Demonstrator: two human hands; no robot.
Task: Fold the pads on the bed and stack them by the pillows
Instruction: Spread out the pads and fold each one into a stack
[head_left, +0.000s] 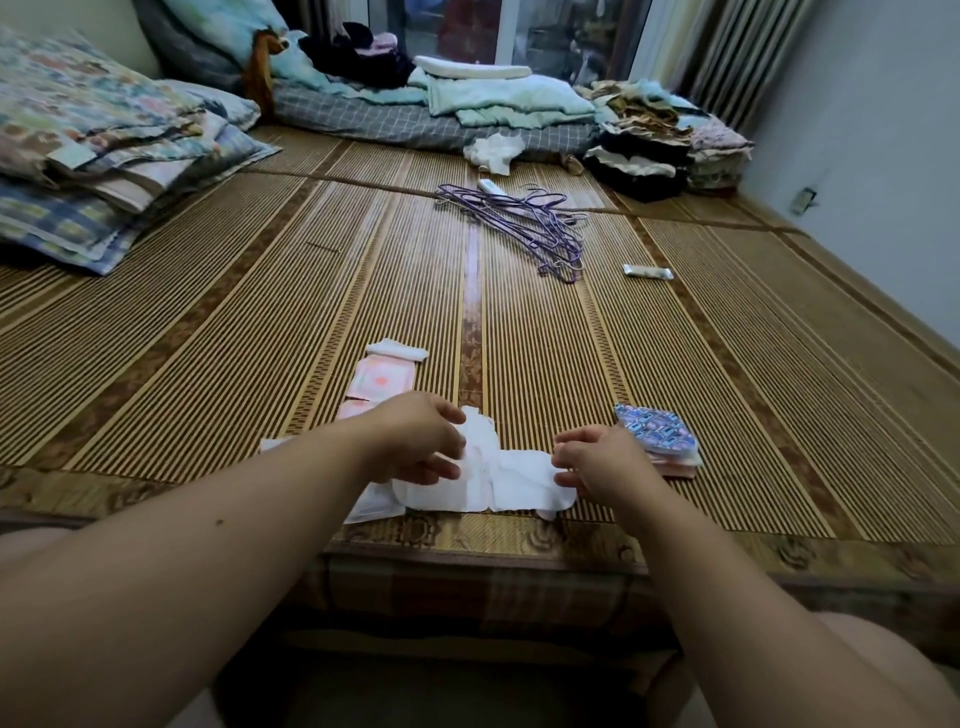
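Folding in hand, I judged | my left hand (415, 441) and right hand (597, 462) pinched a white pad (519, 483) at the near edge of the bed (727, 364) | next: ends meeting squarely | pillows (104, 145) lay well apart.

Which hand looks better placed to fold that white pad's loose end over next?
Probably the right hand: its fingers pinch the right end of the white pad, which looks free to swing inward. The left hand holds the pad near its middle, so it is better suited to anchoring it.
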